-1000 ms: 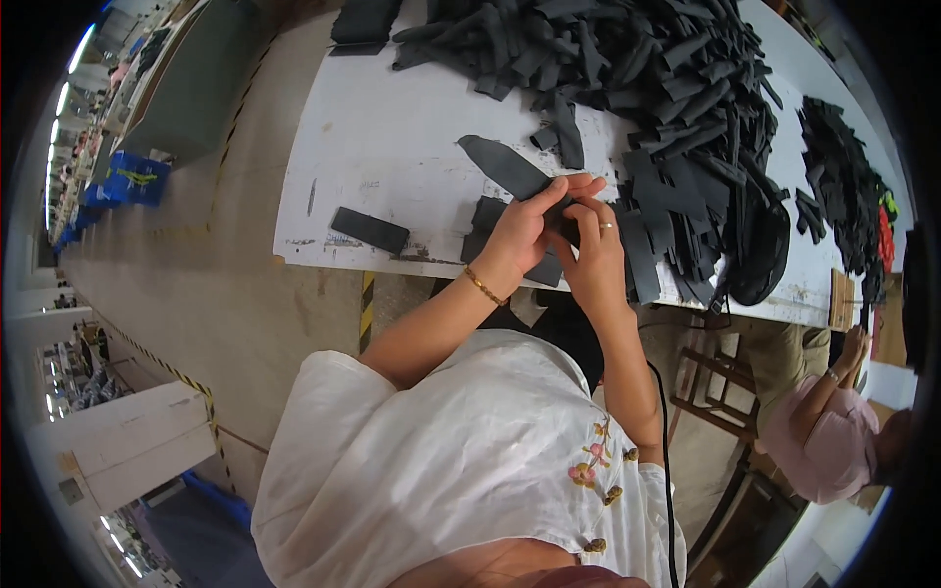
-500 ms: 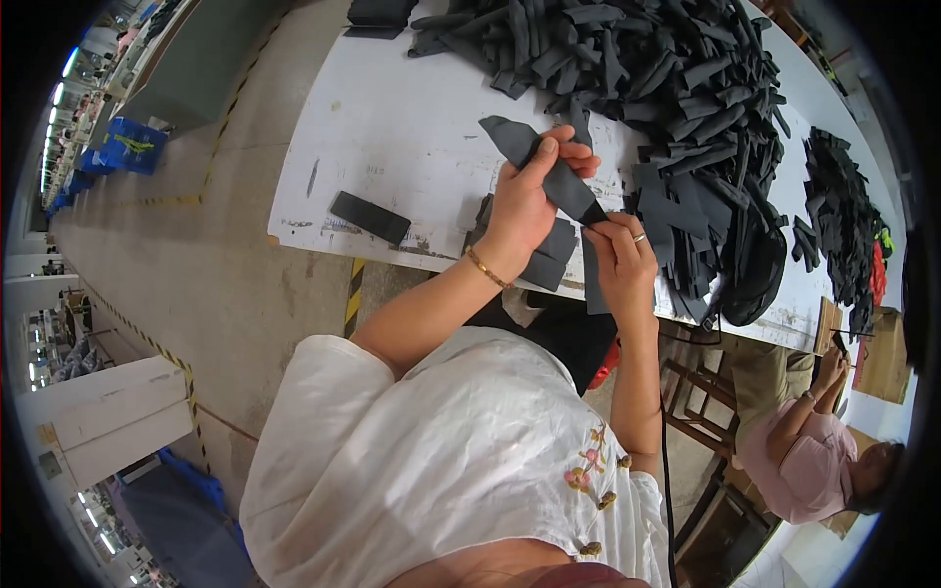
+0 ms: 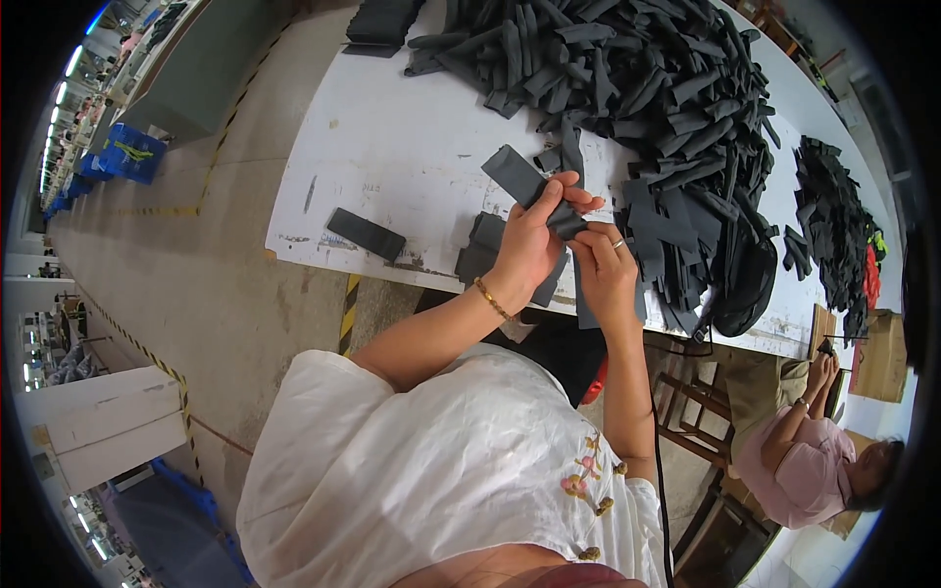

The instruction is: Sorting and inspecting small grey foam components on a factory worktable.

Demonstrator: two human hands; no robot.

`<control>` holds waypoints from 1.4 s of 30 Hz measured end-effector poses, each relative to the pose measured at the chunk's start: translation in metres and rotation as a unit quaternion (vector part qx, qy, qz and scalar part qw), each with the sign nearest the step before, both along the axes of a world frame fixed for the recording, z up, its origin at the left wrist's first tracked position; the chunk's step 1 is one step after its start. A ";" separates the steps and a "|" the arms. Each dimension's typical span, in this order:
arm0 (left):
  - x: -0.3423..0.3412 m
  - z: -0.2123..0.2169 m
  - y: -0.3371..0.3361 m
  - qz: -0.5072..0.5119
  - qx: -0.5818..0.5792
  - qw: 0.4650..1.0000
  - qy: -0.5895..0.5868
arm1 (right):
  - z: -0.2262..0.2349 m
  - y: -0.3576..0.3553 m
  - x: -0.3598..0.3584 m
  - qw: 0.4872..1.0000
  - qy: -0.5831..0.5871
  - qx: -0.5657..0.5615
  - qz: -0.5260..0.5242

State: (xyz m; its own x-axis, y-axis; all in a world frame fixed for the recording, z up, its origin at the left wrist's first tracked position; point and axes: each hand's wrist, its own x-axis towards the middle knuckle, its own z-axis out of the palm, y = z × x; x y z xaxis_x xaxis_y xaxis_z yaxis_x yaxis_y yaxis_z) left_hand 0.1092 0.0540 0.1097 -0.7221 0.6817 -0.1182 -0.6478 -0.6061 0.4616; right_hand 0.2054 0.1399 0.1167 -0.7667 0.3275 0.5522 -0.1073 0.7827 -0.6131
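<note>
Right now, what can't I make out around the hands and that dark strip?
All in the head view:
The near end of the dark strip: hidden by the right hand.
Part of the small stack of dark pieces: behind the left hand.
The far side of the big dark pile: cut off by the top edge.
What the co-worker holds: too small.

Over the bench (image 3: 323,147)'s near edge, the left hand (image 3: 532,240) pinches a dark grey fabric strip (image 3: 512,171) between thumb and fingers, while the right hand (image 3: 606,269) (a ring on one finger) grips its lower end. A flat dark strip (image 3: 366,235) lies near the near left corner. Along the far edge spreads a heap of dark fabric pieces (image 3: 627,78); a black bag (image 3: 740,279) sits by the near edge, right of both hands. Farther right, a co-worker in pink (image 3: 799,470) sits at that edge.
</note>
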 end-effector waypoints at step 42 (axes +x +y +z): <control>-0.046 -0.010 -0.040 0.032 -0.083 0.973 0.213 | -0.004 0.006 0.026 0.994 0.046 0.093 -0.038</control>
State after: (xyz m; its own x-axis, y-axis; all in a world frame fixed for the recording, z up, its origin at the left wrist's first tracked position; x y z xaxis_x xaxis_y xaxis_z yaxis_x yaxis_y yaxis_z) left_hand 0.0633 0.0142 0.1002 -0.7700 0.6307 0.0967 -0.3399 -0.5337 0.7744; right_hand 0.2314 0.1457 0.1129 -0.6867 0.2676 0.6759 -0.0933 0.8897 -0.4470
